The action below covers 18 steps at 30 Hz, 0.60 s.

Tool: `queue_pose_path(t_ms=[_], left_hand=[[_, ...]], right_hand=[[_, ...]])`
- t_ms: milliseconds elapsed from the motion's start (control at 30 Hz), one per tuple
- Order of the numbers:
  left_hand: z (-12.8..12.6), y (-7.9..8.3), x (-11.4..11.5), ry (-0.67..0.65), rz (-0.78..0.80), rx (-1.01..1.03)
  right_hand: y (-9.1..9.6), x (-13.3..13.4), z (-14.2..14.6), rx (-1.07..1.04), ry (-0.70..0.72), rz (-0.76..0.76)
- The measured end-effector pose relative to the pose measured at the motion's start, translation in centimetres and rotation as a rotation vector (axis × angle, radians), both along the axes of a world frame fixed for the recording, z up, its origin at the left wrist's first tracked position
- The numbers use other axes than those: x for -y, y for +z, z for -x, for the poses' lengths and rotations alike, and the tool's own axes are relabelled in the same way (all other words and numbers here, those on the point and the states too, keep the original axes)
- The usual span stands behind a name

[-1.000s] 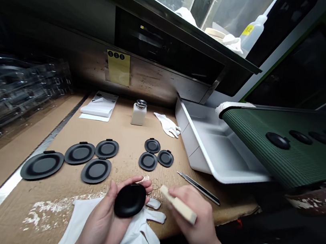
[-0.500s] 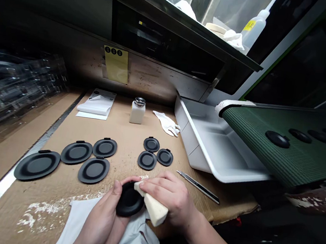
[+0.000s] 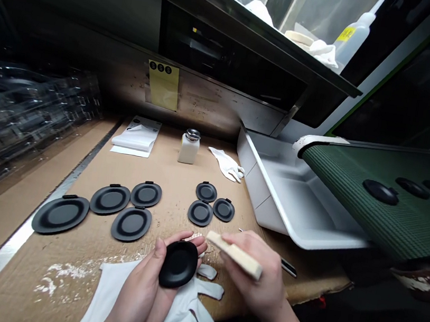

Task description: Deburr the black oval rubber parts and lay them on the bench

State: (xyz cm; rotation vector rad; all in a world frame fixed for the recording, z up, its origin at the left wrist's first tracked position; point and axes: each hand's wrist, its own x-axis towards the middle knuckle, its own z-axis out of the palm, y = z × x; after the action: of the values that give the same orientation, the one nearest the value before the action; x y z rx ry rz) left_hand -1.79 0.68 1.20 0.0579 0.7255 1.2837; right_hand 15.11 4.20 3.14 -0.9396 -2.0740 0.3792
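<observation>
My left hand [image 3: 144, 290] is closed round a black oval cap [image 3: 178, 263], thumb on its left rim and fingertips on its far edge. My right hand [image 3: 262, 279] grips a pale beige block [image 3: 234, 254] that points left, its tip just right of the cap and apart from it. Both hands hover over a white glove [image 3: 186, 306] lying on the cardboard mat [image 3: 173, 176]. Further back on the mat lie several large black lids [image 3: 110, 199] and three small black lids [image 3: 200, 212].
A white tray [image 3: 292, 204] sits at the right, below a green conveyor belt [image 3: 392, 212] carrying black caps [image 3: 380, 192]. A metal blade tool [image 3: 288, 267] lies behind my right hand. A white dispenser bottle [image 3: 189, 147], another glove [image 3: 228, 165], folded paper [image 3: 136, 139] and clear plastic trays [image 3: 17, 117] stand behind.
My right hand had pressed the block onto the cap; it has since pulled away to the right, leaving the cap uncovered in my left hand.
</observation>
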Motion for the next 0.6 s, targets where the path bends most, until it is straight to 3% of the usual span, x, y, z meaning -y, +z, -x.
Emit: queue_pose_path(t_ms=[133, 233, 367, 467, 600], left_hand=[[-0.1, -0.1, 0.0, -0.014, -0.018, 0.041], [0.0, -0.3, 0.0, -0.001, -0.022, 0.030], [0.0, -0.3, 0.0, -0.027, -0.028, 0.010], [-0.1, -0.3, -0.1, -0.027, -0.049, 0.018], [0.1, -0.4, -0.1, -0.016, -0.025, 0.041]], right_hand=[[-0.3, 0.2, 2.5, 0.086, 0.242, 0.015], [-0.9, -0.1, 3.5, 0.108, 0.278, 0.029], [-1.0, -0.6, 2.6, 0.199, 0.385, 0.097], [-0.8, -0.8, 2.4, 0.226, 0.343, 0.071], [-0.8, -0.3, 3.7, 0.110, 0.292, 0.050]])
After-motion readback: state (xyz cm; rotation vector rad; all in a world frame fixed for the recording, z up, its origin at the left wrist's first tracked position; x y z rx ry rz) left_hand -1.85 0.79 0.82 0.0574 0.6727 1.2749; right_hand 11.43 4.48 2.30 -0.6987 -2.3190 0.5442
